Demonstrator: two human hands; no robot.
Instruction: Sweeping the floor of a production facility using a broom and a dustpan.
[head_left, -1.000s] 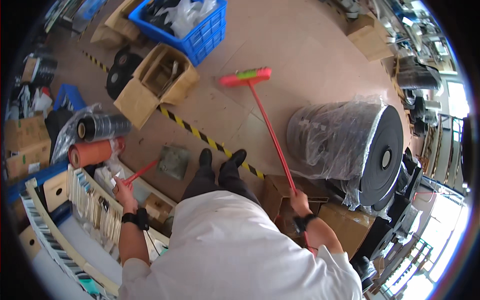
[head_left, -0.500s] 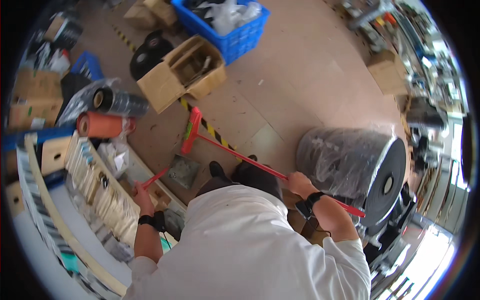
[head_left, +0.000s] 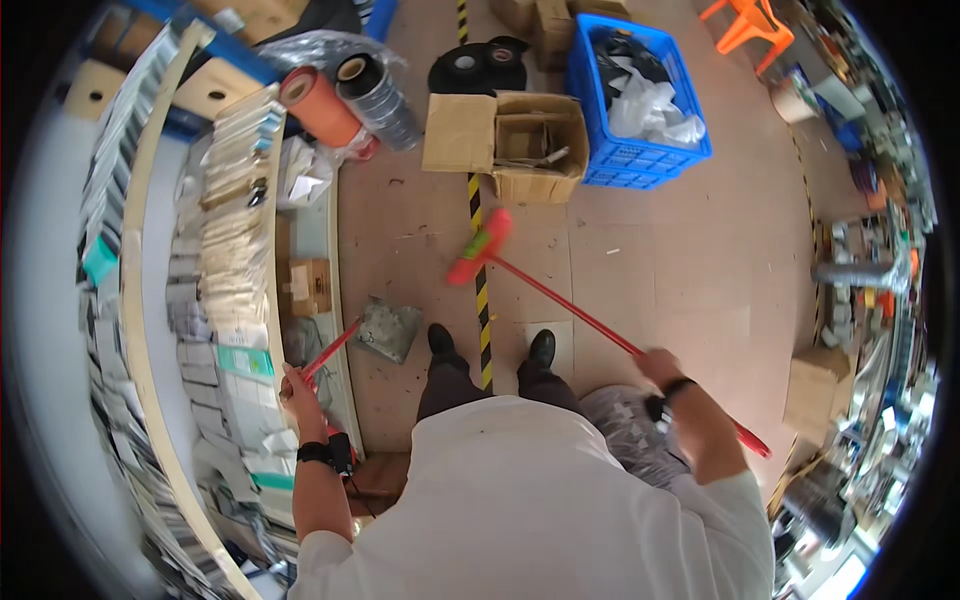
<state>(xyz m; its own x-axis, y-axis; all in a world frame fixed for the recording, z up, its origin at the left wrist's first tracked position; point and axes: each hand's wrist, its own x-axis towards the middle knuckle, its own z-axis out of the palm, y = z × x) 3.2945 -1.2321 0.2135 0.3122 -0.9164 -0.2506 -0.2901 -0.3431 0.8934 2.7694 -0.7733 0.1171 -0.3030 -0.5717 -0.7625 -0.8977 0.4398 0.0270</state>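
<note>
My right hand (head_left: 660, 368) is closed around the long red handle of a broom (head_left: 570, 302). Its red and green head, blurred by motion, is over or on the floor beside the black-and-yellow tape (head_left: 474, 195). In my left hand (head_left: 298, 388) is the red handle of a dustpan (head_left: 388, 330). The grey, dusty pan is low by the floor, left of my feet and next to the shelf's base. A gap separates the broom head from the pan.
Shelving (head_left: 240, 210) packed with paper stacks runs along my left. Ahead are an opened cardboard box (head_left: 540, 185), a blue crate (head_left: 640, 165) with plastic bags, and wrapped rolls (head_left: 380, 105). A plastic-wrapped roll (head_left: 625, 425) is partly hidden by my right side. An orange chair (head_left: 750, 30) stands far right.
My view has turned left: box and crate shifted right, and the large wrapped roll slid to the lower right, mostly hidden. Both hands keep hold of the broom and dustpan.
</note>
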